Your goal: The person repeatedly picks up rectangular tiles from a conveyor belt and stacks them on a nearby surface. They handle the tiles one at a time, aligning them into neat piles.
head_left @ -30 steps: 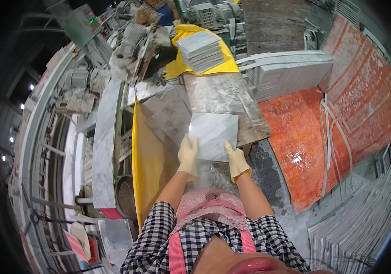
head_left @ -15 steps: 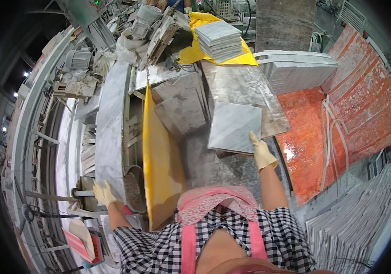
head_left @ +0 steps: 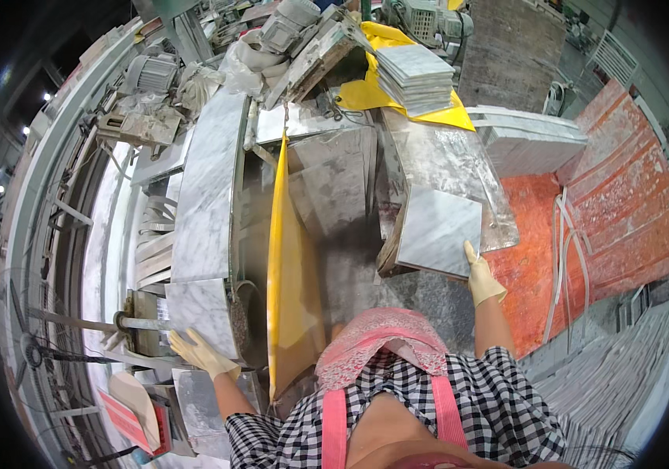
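My right hand (head_left: 483, 275), in a pale rubber glove, grips the near right corner of a square grey-veined marble tile (head_left: 438, 230). Its thumb lies on top; the fingers below are hidden. That tile rests at the near end of a worn board (head_left: 448, 152). My left hand (head_left: 203, 356), gloved alike, is open with fingers stretched out at the near left edge of another marble tile (head_left: 203, 313). This tile lies in line with a longer marble strip (head_left: 208, 187) on the machine bed. Whether the fingertips press on it I cannot tell.
A yellow sheet (head_left: 291, 281) stands upright between the machine bed and the board. Several stacked tiles (head_left: 416, 78) sit on yellow plastic at the back. An orange-red panel (head_left: 538, 258) with loose straps is at right, above many thin slabs (head_left: 624, 375). A metal rod (head_left: 147, 323) projects near my left hand.
The whole view has shifted, so most things sit farther right. A seam now shows between the near left tile and the longer strip. My right hand stays on its tile's corner.
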A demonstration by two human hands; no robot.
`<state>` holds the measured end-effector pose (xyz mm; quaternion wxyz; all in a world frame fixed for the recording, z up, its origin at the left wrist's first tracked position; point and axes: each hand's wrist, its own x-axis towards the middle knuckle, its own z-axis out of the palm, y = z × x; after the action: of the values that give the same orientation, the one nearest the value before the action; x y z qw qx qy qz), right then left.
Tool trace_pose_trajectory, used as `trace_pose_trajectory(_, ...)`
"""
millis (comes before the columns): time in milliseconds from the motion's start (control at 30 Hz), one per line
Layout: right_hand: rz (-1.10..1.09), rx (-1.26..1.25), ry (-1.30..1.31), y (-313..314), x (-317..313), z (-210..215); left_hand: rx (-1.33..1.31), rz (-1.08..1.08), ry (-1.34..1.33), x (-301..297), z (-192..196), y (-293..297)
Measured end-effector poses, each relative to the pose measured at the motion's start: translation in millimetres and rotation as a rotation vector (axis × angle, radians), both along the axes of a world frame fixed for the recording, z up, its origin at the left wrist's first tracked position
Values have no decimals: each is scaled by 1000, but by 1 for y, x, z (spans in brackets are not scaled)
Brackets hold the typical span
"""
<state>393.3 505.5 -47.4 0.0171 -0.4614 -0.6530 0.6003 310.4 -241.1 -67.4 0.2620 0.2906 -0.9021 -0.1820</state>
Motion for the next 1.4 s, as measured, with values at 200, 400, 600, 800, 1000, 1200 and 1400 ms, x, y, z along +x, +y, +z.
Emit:
trace_pose_trajectory(200, -123, -125, 221, -26, -2, 33, -17, -1, -38, 2, 15, 5)
trace_pose_trajectory(400, -207, -245, 198, -28, -6, 43, -75, 27, -62, 3, 9, 1)
trace_pose_trajectory(600, -163, -84, 136, -36, -4, 57, -125, 2, -46, 6, 1, -4)
trace_pose_trajectory(800, 5, 80, 69, -39, -3, 68, -236, -11, -144, 7, 6, -9)
trace_pose_trajectory(1000, -111, -51, 441, -55, 6, 82, -77, -76, -457, 3, 51, -27)
trace_pose_trajectory(1200, -104, -222, 255, -44, -1, 73, -100, 13, -489, 0, 59, -15)
trace_pose_trajectory(1400, -118, -134, 200, -17, -7, 21, -77, 132, -499, 26, 55, -1)
